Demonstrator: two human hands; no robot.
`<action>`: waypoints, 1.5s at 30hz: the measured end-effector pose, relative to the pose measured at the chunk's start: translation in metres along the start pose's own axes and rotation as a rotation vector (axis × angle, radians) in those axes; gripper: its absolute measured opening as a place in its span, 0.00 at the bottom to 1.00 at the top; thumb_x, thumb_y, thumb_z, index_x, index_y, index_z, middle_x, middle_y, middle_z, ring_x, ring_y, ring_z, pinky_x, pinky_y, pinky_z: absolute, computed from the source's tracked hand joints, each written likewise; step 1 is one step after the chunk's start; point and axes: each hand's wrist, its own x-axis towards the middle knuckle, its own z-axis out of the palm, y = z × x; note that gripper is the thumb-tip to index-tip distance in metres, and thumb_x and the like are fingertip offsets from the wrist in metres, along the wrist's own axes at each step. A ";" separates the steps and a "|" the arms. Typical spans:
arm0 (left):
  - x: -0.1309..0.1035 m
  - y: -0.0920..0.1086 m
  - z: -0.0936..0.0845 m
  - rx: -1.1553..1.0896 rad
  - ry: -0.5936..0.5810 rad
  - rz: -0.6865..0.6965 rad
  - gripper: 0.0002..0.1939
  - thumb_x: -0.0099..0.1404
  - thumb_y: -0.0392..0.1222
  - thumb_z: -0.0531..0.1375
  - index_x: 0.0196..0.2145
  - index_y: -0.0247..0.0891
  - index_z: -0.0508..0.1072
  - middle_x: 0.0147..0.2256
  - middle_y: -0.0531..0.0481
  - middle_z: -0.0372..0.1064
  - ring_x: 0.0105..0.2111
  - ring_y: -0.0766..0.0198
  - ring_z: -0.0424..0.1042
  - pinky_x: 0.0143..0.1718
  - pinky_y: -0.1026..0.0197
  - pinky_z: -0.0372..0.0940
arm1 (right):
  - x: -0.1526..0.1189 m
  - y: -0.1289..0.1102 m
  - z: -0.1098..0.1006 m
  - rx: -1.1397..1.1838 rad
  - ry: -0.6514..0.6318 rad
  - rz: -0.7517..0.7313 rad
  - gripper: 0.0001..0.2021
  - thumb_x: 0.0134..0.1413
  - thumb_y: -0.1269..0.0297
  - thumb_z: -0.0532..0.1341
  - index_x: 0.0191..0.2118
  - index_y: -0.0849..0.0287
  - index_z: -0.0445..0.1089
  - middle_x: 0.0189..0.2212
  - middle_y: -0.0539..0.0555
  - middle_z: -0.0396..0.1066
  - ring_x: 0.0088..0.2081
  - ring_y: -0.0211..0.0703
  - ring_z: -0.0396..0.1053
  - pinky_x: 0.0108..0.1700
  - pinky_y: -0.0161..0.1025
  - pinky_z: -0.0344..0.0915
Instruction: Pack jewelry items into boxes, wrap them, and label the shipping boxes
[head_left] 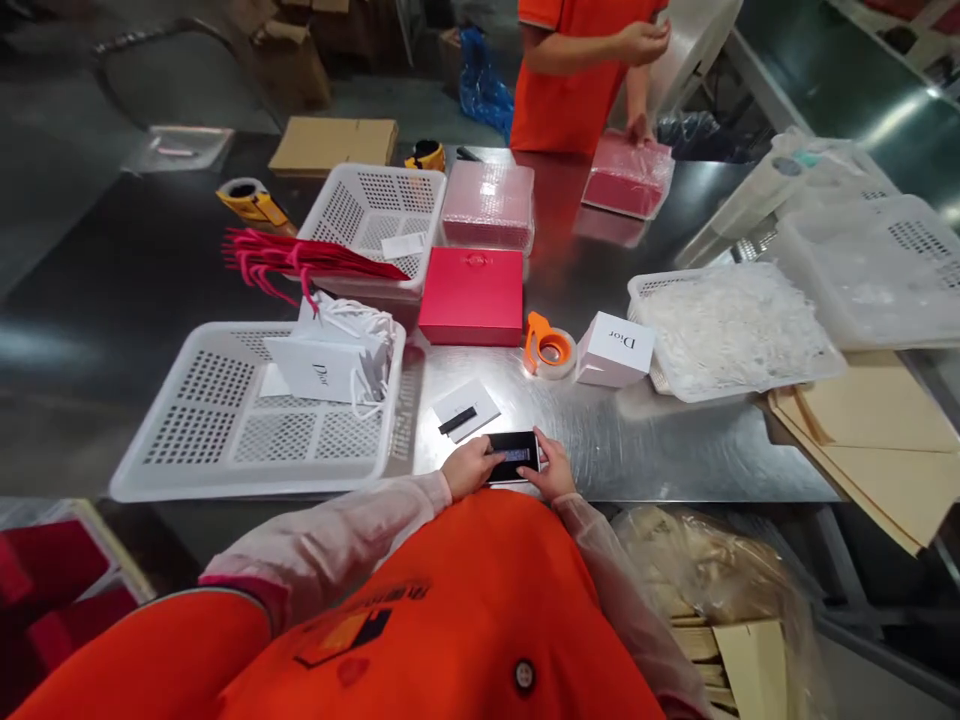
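Observation:
My left hand (469,468) and my right hand (553,466) hold the two ends of a flat black rectangular object (513,444) close to my body at the table's front edge. It has a pale edge and a small bluish patch in its middle; it looks like a phone, but I cannot make out its kind for certain. My fingers are closed on its sides. Just beyond it lies a white card (480,401) with a black strip (457,420) across it. An orange tape dispenser (541,345) and a white Dior box (618,345) stand farther off.
White baskets hold Dior paper bags (321,374), red bags (330,258) and white shredded filler (739,325). A red box (472,297) sits mid-table before a bubble-wrapped box (489,205). Opposite, a person in orange (559,100) touches another wrapped box (628,178). Brown paper (877,430) overhangs at right.

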 end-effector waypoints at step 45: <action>0.013 -0.011 0.005 -0.568 0.108 -0.582 0.20 0.57 0.34 0.59 0.49 0.34 0.73 0.37 0.45 0.71 0.41 0.55 0.71 0.47 0.54 0.67 | 0.043 -0.064 0.008 -0.700 -0.467 -0.628 0.12 0.62 0.64 0.59 0.49 0.56 0.73 0.42 0.55 0.75 0.42 0.46 0.65 0.45 0.40 0.60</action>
